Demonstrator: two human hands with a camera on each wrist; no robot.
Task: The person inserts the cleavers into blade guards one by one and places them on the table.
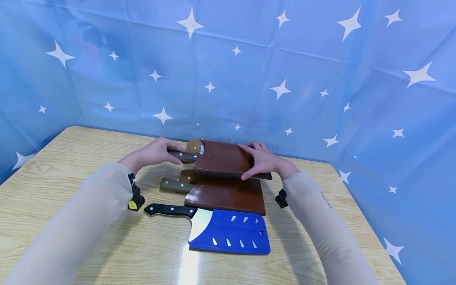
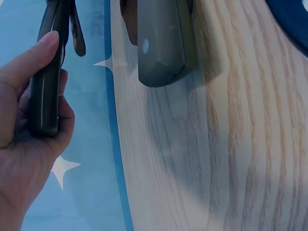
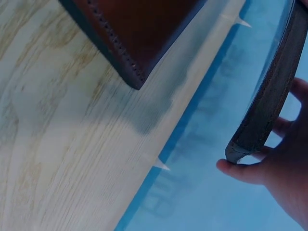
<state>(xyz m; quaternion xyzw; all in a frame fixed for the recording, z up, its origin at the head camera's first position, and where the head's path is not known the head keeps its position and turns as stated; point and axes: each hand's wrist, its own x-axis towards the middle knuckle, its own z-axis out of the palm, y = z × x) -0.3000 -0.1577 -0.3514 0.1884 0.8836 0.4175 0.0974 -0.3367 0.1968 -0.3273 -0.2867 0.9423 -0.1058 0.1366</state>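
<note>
My left hand (image 1: 153,152) grips the dark handle (image 1: 188,157) of a cleaver whose blade sits in a brown leather sheath (image 1: 222,156). At the sheath's other end, my right hand (image 1: 266,161) holds it between thumb and fingers. In both wrist views this cleaver is raised off the table. Below it, a second cleaver in a brown sheath (image 1: 228,196) lies on the table, its handle (image 2: 161,45) pointing left. Nearest me lies a cleaver with a black handle (image 1: 169,209) and a blue slotted blade cover (image 1: 235,233). Both blades in leather are hidden.
The wood-grain table (image 1: 89,146) ends at a blue curtain (image 1: 228,79) with white stars, close behind the raised cleaver. Small black devices, a left one (image 1: 135,196) and a right one (image 1: 281,198), hang at my wrists.
</note>
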